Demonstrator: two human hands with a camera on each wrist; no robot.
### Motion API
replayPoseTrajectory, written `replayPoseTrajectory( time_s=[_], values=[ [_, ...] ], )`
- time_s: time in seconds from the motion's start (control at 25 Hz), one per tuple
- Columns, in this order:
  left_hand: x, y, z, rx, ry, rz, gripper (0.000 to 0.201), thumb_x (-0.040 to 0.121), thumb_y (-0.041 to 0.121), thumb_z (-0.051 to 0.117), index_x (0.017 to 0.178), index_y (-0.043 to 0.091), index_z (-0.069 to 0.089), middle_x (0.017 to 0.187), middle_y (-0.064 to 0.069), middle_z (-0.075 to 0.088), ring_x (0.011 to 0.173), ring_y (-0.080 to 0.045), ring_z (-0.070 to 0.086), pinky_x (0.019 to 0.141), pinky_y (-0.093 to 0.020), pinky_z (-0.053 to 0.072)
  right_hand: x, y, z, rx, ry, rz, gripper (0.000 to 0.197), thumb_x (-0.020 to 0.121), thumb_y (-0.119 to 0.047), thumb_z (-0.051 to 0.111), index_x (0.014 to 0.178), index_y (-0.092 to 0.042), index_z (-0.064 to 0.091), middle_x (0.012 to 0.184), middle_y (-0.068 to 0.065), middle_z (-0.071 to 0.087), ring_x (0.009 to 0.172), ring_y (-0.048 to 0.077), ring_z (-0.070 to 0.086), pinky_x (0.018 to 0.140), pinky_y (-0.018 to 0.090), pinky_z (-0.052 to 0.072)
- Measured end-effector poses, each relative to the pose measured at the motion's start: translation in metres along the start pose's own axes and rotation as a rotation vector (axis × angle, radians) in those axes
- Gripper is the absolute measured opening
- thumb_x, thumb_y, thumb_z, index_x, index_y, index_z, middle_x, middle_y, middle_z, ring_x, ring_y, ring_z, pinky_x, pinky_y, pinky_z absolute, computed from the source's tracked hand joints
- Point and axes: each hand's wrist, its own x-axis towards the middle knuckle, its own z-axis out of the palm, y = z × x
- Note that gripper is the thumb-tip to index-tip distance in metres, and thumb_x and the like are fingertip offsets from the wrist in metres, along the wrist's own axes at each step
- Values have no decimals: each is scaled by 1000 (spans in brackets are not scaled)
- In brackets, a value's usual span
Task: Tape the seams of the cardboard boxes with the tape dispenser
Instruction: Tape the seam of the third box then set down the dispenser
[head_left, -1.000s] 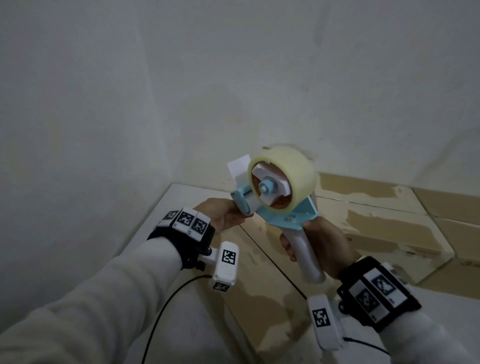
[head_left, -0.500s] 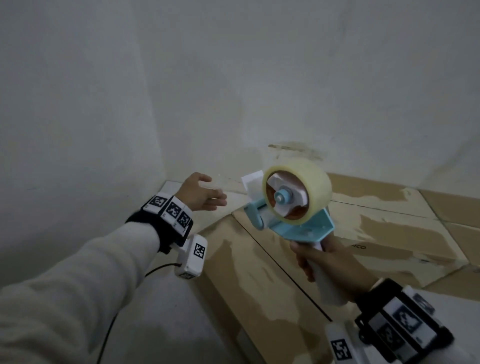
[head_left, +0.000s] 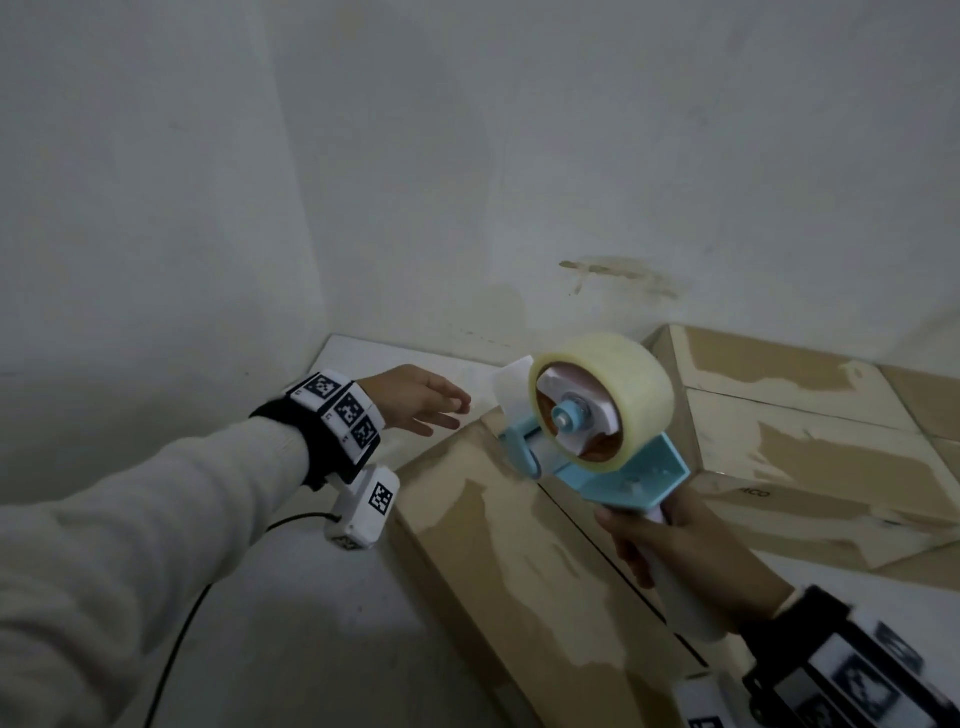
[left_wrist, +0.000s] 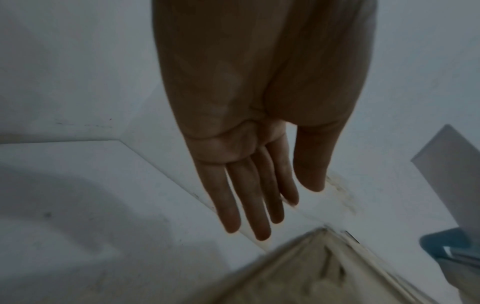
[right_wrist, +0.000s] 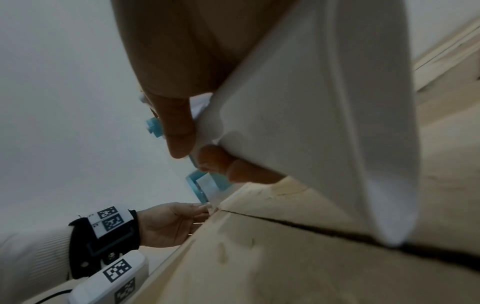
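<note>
Item 1, tape dispenser (head_left: 592, 441): centre right of the head view, blue frame with a clear tape roll on top. My right hand (head_left: 675, 545) has fingers and thumb wrapped round its white handle; the right wrist view shows the same grip close up. I hold it tilted with the front end low over the far end of the box, which I judge puts the tape where a run along the seam would start. A loose white tab of tape (head_left: 511, 387) stands up at the front.

Item 2, cardboard box (head_left: 493, 545): lower centre of the head view, flaps closed, top paper torn in patches. Its seam (head_left: 587, 535) runs as a dark line from beneath the dispenser toward the lower right, no tape visible on it.

Item 3, left hand (head_left: 415, 400): left of centre, just off the box's far corner. Fingers straight and close together, thumb apart, holding nothing. I judge it placed to steady the box end or press the tab down.

Item 4, more cardboard boxes (head_left: 810, 441): right of frame, against the wall.
</note>
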Motion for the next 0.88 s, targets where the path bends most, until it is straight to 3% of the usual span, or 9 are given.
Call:
replayPoseTrajectory(
  time_s=[0.2,0.36,0.48,0.6,0.68,0.76,0.88],
  values=[
    [2,0,2,103,-62,-102,31,97,23,47,127,18,54,125,0,59,114,-21,56,94,-34,41,0,9,-3,-57,17,-13,47,68,-55,71,80,-11,60,60,7,59,54,37,51,54,39,46],
    [4,3,7,246,-199,-228,49,95,52,35,139,31,41,144,1,44,125,-32,49,108,-42,38,1,11,-3,-82,10,-16,49,69,-55,69,78,-8,60,57,6,58,52,33,51,54,37,45],
    [7,4,12,296,-247,-323,77,83,74,25,146,30,30,152,-7,32,131,-40,42,111,-50,33,1,13,-3,-85,22,-25,43,71,-50,67,78,-8,61,56,6,59,51,32,51,53,36,45],
    [4,0,14,378,-258,-361,107,61,91,20,146,26,32,153,-5,31,135,-34,37,113,-50,29,1,13,-1,-87,36,-31,41,73,-50,66,78,-9,61,57,9,59,50,31,52,52,35,45],
    [0,0,20,384,-191,-268,107,64,90,19,148,24,28,155,-1,26,141,-27,28,116,-47,22,2,13,0,-98,39,-37,46,73,-50,65,78,-5,60,57,15,59,49,31,51,53,35,44],
    [0,-1,27,426,-133,-80,98,77,81,26,151,17,16,158,-1,18,145,-21,20,119,-38,14,4,15,1,-115,44,-39,51,73,-50,65,78,0,60,57,21,58,48,32,50,54,36,43],
    [-5,-3,40,438,-172,72,61,101,35,29,151,13,2,158,0,11,146,-16,11,115,-25,10,5,13,3,-104,45,-22,57,72,-52,67,80,4,60,57,19,58,48,36,49,53,39,44]
  ],
)
